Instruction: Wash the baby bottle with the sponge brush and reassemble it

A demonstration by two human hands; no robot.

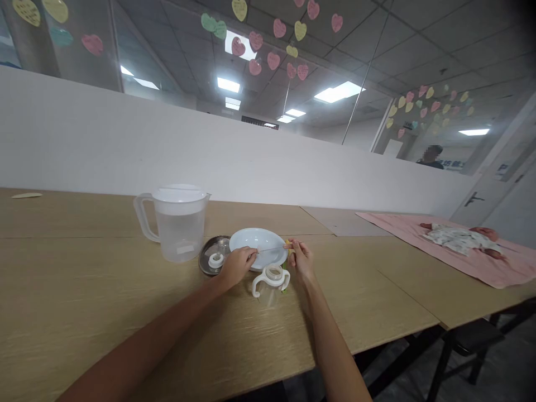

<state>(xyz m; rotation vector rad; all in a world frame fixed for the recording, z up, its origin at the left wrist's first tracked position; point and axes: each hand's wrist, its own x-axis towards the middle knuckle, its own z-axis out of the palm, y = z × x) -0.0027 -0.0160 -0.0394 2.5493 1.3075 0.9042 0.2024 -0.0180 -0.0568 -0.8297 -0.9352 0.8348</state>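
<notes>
Thin stick (272,249) held over the bowl (249,239), left hand (238,267) and right hand (301,259) at its ends.
Both are closed, fingertips pinching it. On the tabletop (96,296), a bottle (270,288) stands on the bowl's near side; left of the bowl sit a dish (206,250) holding a white cap (216,261), then a pitcher (180,231). A pink cloth (404,230) lies at right.
</notes>
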